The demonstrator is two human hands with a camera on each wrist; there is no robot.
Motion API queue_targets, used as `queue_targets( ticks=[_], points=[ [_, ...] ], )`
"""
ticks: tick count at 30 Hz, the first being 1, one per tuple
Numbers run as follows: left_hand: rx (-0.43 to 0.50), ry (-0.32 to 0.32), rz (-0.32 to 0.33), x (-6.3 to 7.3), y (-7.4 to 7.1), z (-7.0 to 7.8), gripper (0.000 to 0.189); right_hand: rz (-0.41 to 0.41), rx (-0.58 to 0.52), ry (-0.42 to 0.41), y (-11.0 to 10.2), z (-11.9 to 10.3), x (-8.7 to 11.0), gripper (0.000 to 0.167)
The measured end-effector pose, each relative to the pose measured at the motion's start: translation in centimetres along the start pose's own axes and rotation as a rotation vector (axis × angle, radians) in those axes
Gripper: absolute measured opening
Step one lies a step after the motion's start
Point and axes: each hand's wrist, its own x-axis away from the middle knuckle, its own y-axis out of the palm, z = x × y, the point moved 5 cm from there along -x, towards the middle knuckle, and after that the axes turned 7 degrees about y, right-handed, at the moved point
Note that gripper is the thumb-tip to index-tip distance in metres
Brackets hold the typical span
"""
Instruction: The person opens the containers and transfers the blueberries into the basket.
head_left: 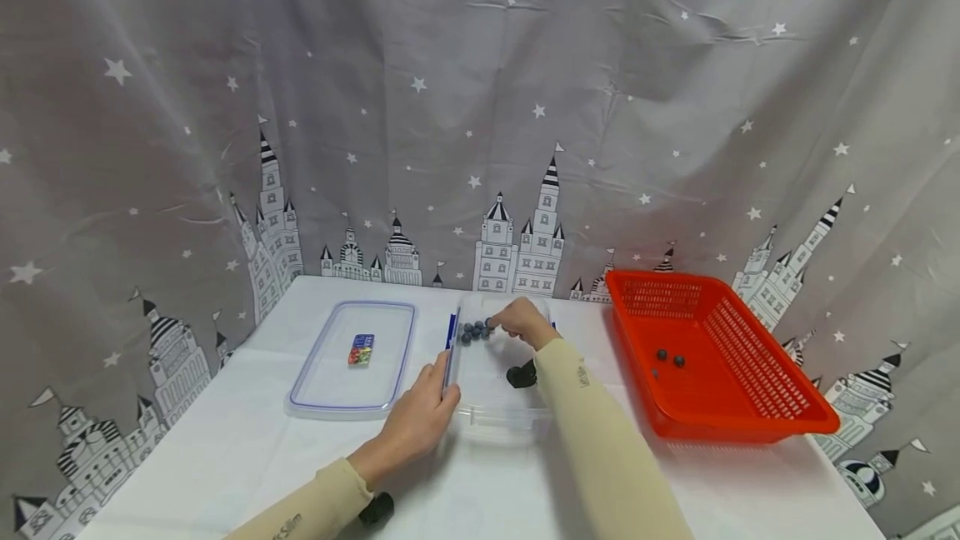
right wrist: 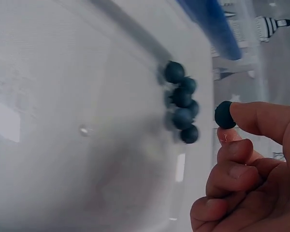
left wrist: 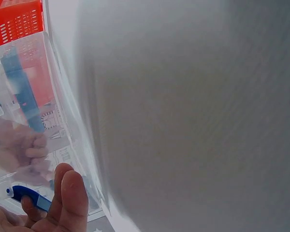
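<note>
A clear plastic food container (head_left: 487, 386) with blue side latches (head_left: 451, 332) stands mid-table. My left hand (head_left: 418, 411) grips its left side, fingers against the wall by a latch. In the right wrist view, my right hand (right wrist: 253, 164) pinches one blueberry (right wrist: 224, 115) between thumb and fingertip. That hand reaches over the far part of the container. Several other blueberries (right wrist: 182, 97) lie clustered on its floor along one wall, just beside the pinched one. The left wrist view shows the left fingers (left wrist: 73, 193) near the blue latch.
To the right stands a red perforated basket (head_left: 750, 427) with a few blueberries (head_left: 678, 361) in it. A clear lid with a blue seal (head_left: 322, 382) lies on the left, bearing a small colourful label (head_left: 361, 350). Behind the white table (head_left: 225, 440) hangs a grey castle-print curtain (head_left: 450, 48).
</note>
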Motion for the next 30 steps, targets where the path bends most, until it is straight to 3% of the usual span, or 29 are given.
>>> queue_targets(
  ticks=[11, 18, 25, 30],
  points=[
    [-0.006, -0.006, 0.001, 0.1, 0.3, -0.4, 0.060, -0.035, -0.056, -0.094, -3.1, -1.3, 1.2, 0.028],
    [0.001, -0.004, -0.002, -0.1, 0.2, -0.2, 0.061, -0.041, -0.039, -0.157, -6.1, -1.4, 2.2, 0.028],
    [-0.001, -0.011, 0.000, -0.3, -0.1, -0.2, 0.062, -0.039, -0.020, -0.148, -9.4, -0.6, 2.8, 0.034],
    [0.011, -0.004, 0.003, -0.2, 0.0, -0.1, 0.062, -0.026, 0.025, -0.161, -11.9, 0.8, 2.7, 0.023]
  ],
)
